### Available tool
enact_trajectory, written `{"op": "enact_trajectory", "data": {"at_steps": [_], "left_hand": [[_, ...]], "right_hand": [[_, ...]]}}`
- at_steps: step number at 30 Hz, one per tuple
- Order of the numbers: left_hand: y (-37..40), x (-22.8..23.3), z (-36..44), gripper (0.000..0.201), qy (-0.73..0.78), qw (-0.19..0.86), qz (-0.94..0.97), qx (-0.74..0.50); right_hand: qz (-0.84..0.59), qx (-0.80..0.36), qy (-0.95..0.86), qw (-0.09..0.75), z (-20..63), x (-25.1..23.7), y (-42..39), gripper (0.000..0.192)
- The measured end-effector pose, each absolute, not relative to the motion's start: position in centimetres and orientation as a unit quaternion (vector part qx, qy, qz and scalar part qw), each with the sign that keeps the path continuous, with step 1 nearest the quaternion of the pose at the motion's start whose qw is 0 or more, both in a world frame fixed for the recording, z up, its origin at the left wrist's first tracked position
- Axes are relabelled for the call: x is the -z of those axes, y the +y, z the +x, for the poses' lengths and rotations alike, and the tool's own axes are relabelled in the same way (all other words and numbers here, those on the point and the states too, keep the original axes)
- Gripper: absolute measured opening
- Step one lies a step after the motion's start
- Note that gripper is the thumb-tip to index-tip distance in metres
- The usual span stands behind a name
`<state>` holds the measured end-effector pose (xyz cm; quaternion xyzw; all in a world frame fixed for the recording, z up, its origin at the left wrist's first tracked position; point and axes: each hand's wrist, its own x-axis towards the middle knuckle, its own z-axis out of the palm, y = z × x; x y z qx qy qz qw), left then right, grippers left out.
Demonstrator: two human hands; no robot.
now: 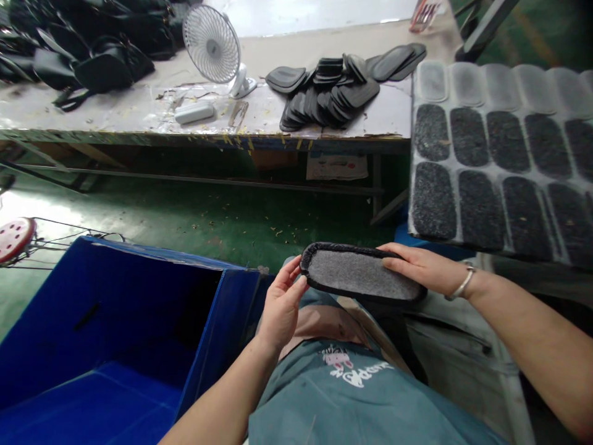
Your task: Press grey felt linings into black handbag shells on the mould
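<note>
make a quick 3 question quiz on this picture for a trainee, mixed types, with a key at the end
1. True or false: the left hand and the right hand are both touching the grey-faced pad.

2. Which of these stands on the table, to the left of the pile of dark pieces in the picture?
A) a kettle
B) a fan
C) a clock

3. Fill in the colour: the open box at the picture's lower left is ____.

Key: 1. True; 2. B; 3. blue
</note>
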<state>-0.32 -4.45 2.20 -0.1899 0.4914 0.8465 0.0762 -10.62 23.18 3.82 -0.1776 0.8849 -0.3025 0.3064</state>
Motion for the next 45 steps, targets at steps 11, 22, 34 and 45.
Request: {"op": "enact_trajectory", "data": {"at_steps": [11, 22, 34, 45], "left_hand": [[-2.4, -2.2, -0.8, 0.037, 0.652, -0.013, -0.220, -0.725], [-3.6, -2.2, -0.4, 0.041, 0.638, 0.030, -0.176, -0.749], [-6.2, -3.1, -2.4, 0.028, 0.536, 0.118, -0.215, -0.808], [-6.0, -3.9, -3.0, 0.026, 0.600, 0.121, -0.223, -0.759]], "right_hand": [[-0.188, 0.317, 0.880, 0.299, -10.9, -3.4, 23.5, 0.054], [-0.194, 0.321, 0.876, 0.304, -10.8, -3.2, 23.5, 0.051], [-0.191, 0.347, 0.870, 0.295, -10.7, -3.2, 23.4, 0.050], [-0.204, 0.347, 0.864, 0.303, -10.9, -2.7, 23.6, 0.055]]}}
